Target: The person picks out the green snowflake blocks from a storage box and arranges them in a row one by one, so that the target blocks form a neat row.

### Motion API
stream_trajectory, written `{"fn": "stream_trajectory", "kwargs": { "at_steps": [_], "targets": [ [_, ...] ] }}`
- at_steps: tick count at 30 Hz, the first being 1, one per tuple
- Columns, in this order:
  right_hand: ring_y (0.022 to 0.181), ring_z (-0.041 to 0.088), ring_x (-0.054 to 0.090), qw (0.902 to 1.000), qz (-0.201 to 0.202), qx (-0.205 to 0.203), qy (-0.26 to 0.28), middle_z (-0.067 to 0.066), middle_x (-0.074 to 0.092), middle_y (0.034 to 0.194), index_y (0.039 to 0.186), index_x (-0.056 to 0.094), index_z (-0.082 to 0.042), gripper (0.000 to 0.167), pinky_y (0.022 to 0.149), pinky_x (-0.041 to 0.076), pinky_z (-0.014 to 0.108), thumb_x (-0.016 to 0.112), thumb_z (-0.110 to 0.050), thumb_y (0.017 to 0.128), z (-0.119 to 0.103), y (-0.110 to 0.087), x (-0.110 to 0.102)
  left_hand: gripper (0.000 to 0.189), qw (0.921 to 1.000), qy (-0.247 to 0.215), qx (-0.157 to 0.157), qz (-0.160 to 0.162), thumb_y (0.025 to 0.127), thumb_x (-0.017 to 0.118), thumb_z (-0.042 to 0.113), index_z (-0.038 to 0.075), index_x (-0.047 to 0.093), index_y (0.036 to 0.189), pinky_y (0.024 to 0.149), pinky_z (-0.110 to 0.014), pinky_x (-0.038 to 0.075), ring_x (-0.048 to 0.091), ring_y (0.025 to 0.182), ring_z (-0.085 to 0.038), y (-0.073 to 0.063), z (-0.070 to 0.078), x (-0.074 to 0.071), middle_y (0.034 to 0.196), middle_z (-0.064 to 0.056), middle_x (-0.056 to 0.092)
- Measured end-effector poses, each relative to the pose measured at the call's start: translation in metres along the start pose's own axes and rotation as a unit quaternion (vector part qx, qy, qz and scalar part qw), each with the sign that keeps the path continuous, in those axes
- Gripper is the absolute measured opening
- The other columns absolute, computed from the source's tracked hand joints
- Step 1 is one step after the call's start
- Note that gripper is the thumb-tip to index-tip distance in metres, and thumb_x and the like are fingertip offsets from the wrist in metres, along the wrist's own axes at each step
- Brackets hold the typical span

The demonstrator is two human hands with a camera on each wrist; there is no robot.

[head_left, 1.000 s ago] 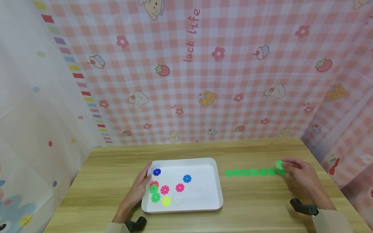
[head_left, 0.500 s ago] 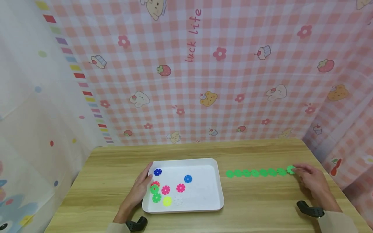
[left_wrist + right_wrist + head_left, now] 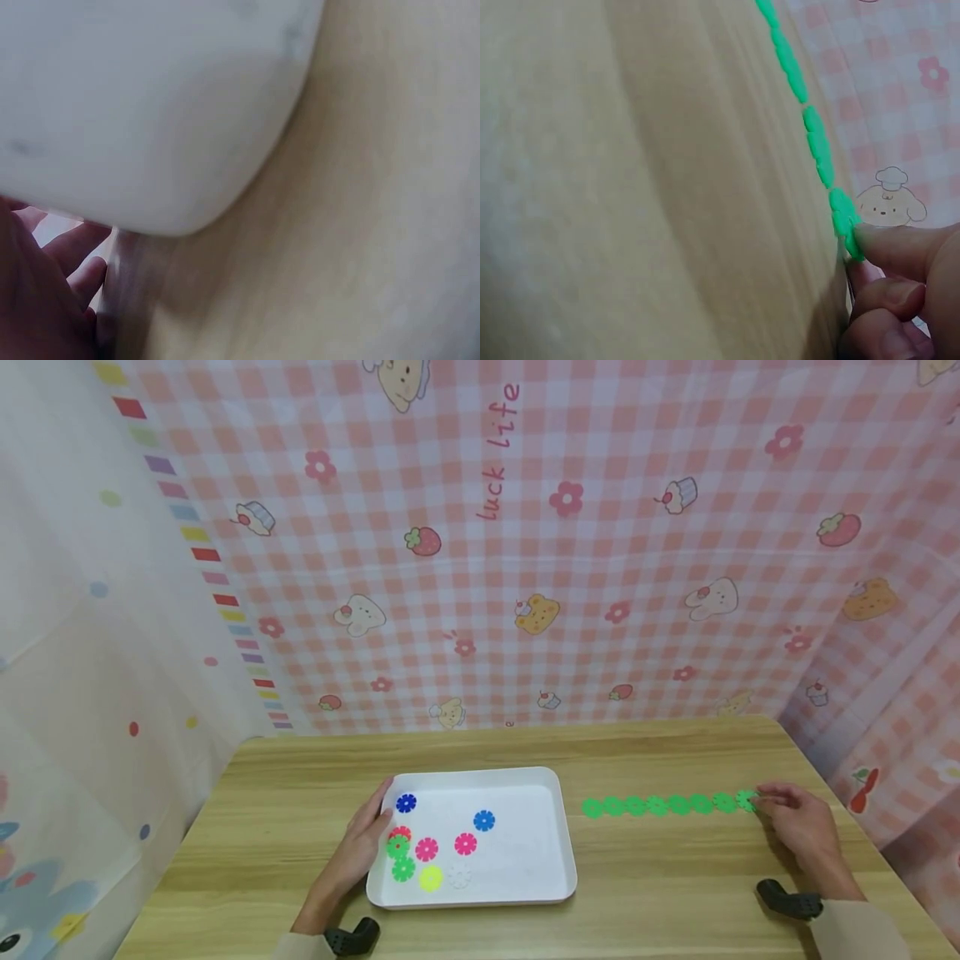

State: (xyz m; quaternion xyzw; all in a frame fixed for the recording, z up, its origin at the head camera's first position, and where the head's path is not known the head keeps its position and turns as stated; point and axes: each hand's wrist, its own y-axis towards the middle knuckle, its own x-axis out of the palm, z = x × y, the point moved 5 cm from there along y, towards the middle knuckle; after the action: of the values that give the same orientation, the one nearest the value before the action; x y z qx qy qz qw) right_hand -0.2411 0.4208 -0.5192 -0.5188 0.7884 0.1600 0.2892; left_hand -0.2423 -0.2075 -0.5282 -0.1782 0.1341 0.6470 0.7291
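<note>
At the left side of a white tray point(image 3: 517, 868), my left hand point(image 3: 358, 843) grips the wall, with the thumb over the rim. In the left wrist view its fingers point(image 3: 79, 247) are partly hidden behind the tray. To the tray's right, several green notched plastic discs point(image 3: 657, 805) lie in a straight row on the table. My right hand point(image 3: 802, 822) pinches the rightmost green disc point(image 3: 745, 801) between thumb and fingers, at the row's end. In the right wrist view that end disc point(image 3: 844, 217) sits by the fingertip, close against the row.
Inside the tray lie a dark blue disc point(image 3: 406, 803), a lighter blue one point(image 3: 483, 821), pink discs point(image 3: 427, 849), green discs point(image 3: 403, 869), a yellow disc point(image 3: 431, 878) and a clear disc point(image 3: 459, 877). Behind the wooden table point(image 3: 660, 893) hangs a checked pink curtain point(image 3: 450, 585).
My right hand has brought the green disc down from above the row and to the right, then slightly left against the row's right end. My left hand stays on the tray.
</note>
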Motion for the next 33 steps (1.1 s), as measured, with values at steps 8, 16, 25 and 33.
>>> {"fn": "stream_trajectory", "kwargs": {
  "at_steps": [8, 16, 25, 33],
  "targets": [
    [0.067, -0.011, 0.046, 0.9996, 0.024, -0.011, -0.014, -0.003, 0.067, 0.086, 0.119, 0.062, 0.006, 0.035, 0.063, 0.041, 0.018, 0.060, -0.021, 0.097, -0.004, -0.002, 0.001, 0.053, 1.0000, -0.004, 0.001, -0.002, 0.109, 0.030, 0.026, 0.025, 0.016, 0.160, 0.119, -0.061, 0.000, 0.004, 0.153, -0.033, -0.001, -0.001, 0.001, 0.167, -0.005, 0.011],
    [0.072, -0.006, 0.047, 0.9994, 0.015, -0.029, -0.014, 0.013, 0.065, 0.102, 0.126, 0.059, 0.004, 0.041, 0.062, 0.042, 0.018, 0.058, -0.028, 0.099, -0.018, -0.007, 0.005, 0.054, 1.0000, 0.000, 0.003, 0.003, 0.109, 0.031, 0.025, 0.024, 0.016, 0.160, 0.119, -0.060, 0.001, 0.005, 0.153, -0.033, 0.000, 0.000, -0.001, 0.167, -0.005, 0.011],
    [0.080, -0.002, 0.054, 0.9919, -0.052, -0.115, 0.009, 0.013, 0.060, 0.106, 0.125, 0.059, 0.002, 0.044, 0.064, 0.046, 0.020, 0.060, -0.033, 0.099, -0.083, -0.023, 0.035, 0.053, 0.9999, -0.013, 0.005, -0.003, 0.109, 0.030, 0.025, 0.025, 0.016, 0.160, 0.120, -0.058, 0.000, 0.003, 0.153, -0.031, 0.000, 0.001, 0.000, 0.167, -0.004, 0.010],
    [0.095, 0.027, 0.064, 0.9727, -0.156, -0.167, 0.040, 0.013, 0.057, 0.111, 0.126, 0.058, 0.000, 0.043, 0.070, 0.051, 0.029, 0.059, -0.035, 0.100, -0.139, -0.040, 0.081, 0.053, 0.9998, -0.019, 0.002, -0.002, 0.109, 0.030, 0.024, 0.025, 0.016, 0.160, 0.120, -0.059, -0.001, 0.003, 0.153, -0.031, -0.001, 0.001, 0.000, 0.167, -0.003, 0.010]
  ]
}}
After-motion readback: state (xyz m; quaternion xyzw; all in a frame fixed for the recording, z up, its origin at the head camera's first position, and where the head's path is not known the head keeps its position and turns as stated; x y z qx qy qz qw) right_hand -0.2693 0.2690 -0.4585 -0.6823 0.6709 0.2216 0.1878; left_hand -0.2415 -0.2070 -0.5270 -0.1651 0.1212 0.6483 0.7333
